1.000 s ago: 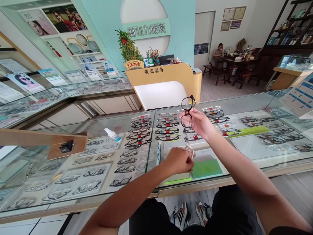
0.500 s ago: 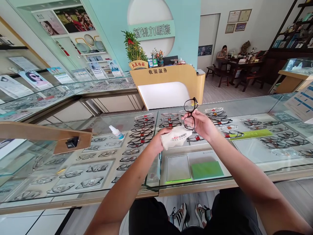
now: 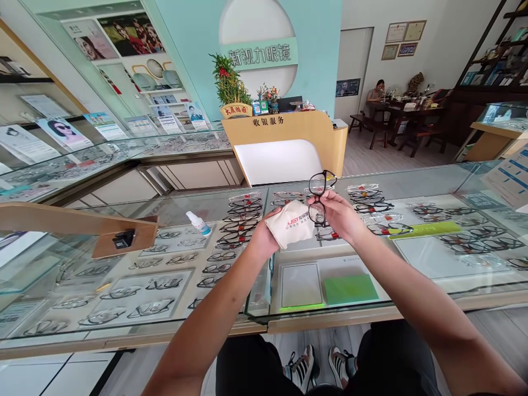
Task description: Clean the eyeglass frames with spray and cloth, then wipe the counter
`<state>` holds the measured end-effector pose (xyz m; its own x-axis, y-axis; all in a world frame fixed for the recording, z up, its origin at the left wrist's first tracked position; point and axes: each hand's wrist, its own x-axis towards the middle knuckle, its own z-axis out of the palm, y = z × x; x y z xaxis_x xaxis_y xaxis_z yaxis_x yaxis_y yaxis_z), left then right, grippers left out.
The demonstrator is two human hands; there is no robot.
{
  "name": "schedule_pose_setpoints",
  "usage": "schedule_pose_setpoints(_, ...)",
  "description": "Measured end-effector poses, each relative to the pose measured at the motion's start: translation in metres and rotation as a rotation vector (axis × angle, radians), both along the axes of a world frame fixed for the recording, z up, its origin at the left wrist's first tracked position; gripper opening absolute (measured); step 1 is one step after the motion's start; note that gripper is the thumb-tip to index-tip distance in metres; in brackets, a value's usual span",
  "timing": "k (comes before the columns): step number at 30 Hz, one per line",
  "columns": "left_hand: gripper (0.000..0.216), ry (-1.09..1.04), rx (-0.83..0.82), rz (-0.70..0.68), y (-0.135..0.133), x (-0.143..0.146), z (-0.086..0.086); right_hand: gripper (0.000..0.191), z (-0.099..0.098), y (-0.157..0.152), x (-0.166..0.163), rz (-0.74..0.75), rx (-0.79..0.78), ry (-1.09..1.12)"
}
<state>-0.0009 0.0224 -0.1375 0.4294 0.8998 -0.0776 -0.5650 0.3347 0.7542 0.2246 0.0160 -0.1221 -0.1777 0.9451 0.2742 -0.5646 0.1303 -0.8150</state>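
Observation:
My right hand [image 3: 340, 215] is closed on a pair of black-framed eyeglasses [image 3: 324, 177], held with one lens above the other over the glass counter [image 3: 258, 324]. In my left hand [image 3: 265, 237] is a cream lens cloth [image 3: 291, 228] with red and dark print, draped over the fingers. The cloth's right edge comes up against the lower lens; whether it presses on the glass I cannot make out. Most of my left fingers are hidden beneath the cloth. To the left, a small white spray bottle [image 3: 198, 224] with a blue label stands on the counter.
Rows of eyeglasses [image 3: 239, 223] lie inside the counter, along with a green box [image 3: 350, 288]. A wooden stand [image 3: 119, 228] is at left. Beyond the counter stands a cashier desk [image 3: 284, 129]. A person [image 3: 375, 94] sits at a far table at right.
The cloth has shifted slightly up and spread flatter, showing more of its print. The eyeglasses have turned a little and dropped slightly, still in my right hand.

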Motion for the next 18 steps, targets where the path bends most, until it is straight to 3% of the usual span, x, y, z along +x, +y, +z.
schedule_pose_setpoints(5, 0.02, 0.062, 0.093, 0.096, -0.002, 0.005, -0.007, 0.022, -0.008, 0.001, -0.009, -0.014, -0.006, 0.025)
schedule_pose_setpoints(11, 0.034, 0.207, 0.266, 0.173, -0.01, 0.017, -0.014, 0.026, -0.016, -0.003, -0.022, -0.048, -0.022, 0.049)
schedule_pose_setpoints(18, 0.042, 0.237, 0.323, 0.255, -0.016, 0.023, -0.017, 0.028, -0.016, -0.018, -0.037, -0.046, 0.0, 0.003)
